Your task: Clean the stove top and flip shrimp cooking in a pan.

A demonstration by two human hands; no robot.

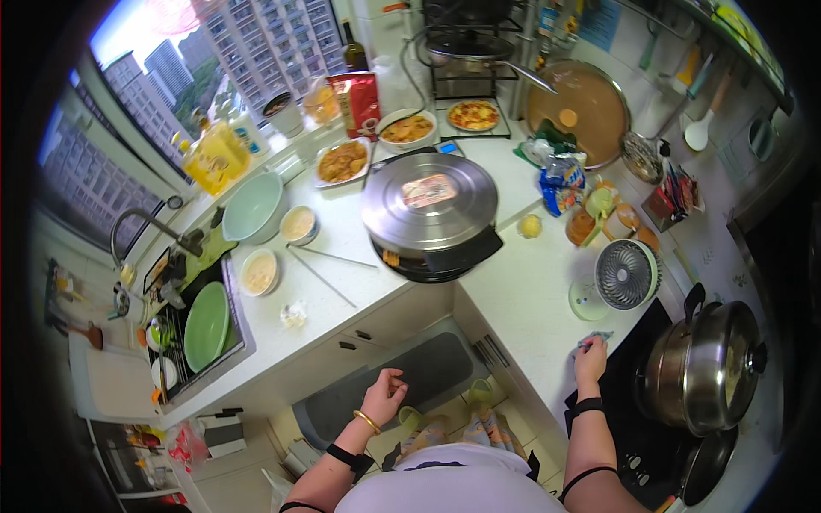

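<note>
My right hand (591,360) rests at the right counter beside the black cooktop, its fingers closed on a crumpled bluish cloth or wipe (596,338). Just above it stands a small round fan (625,274) on a pale base. My left hand (385,391), with a gold bangle at the wrist, hangs over the floor mat, fingers loosely curled and holding nothing. On the corner of the counter sits a black electric pan under a steel lid (430,221). Left of it lie metal chopsticks (321,277), two bowls (260,272) of pale food and a crumpled white tissue (293,314).
A steel pot (699,372) stands on the cooktop (616,410) at right. Green basins (207,326) and a faucet are at the left sink. Dishes of cooked food (343,161), a red bag (356,102), a blue packet (562,183) and jars line the back. Floor mat (410,385) lies below.
</note>
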